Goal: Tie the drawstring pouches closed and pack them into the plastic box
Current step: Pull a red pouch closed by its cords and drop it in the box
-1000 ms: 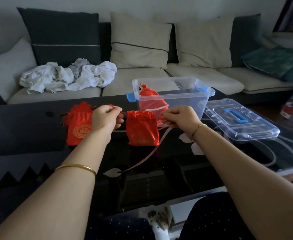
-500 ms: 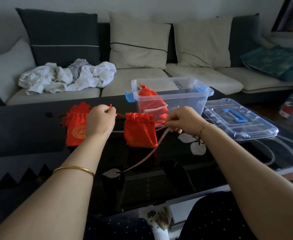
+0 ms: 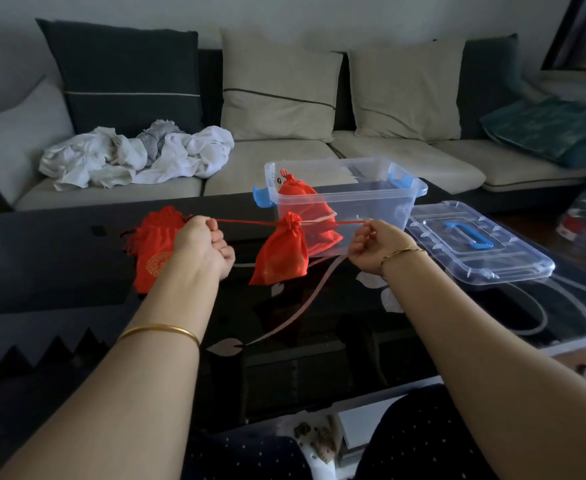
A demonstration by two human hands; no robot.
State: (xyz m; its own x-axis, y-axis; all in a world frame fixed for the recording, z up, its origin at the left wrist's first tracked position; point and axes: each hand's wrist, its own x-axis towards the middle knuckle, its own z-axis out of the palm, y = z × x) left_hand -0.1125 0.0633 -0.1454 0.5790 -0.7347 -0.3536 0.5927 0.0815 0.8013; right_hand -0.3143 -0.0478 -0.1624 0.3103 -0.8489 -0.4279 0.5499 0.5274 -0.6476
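Note:
A red drawstring pouch (image 3: 282, 254) hangs between my hands above the dark glass table (image 3: 59, 265), its neck cinched tight. My left hand (image 3: 204, 244) grips the left end of its red drawstring (image 3: 246, 222); my right hand (image 3: 374, 244) pinches the right end, and the cord runs taut between them. Behind my left hand a stack of red pouches (image 3: 154, 244) lies flat on the table. The clear plastic box (image 3: 364, 199) with blue latches stands just beyond, and inside it a tied red pouch (image 3: 303, 202) leans against the left wall.
The box's clear lid (image 3: 475, 244) with a blue handle lies on the table to the right. A sofa (image 3: 284, 168) with cushions and a heap of white laundry (image 3: 139, 154) runs behind the table. My knees sit under the table's near edge.
My hands have pulled apart sideways, drawing the cord tight. The pouch's mouth has closed into a gathered neck, and the pouch now tilts and hangs from the cord.

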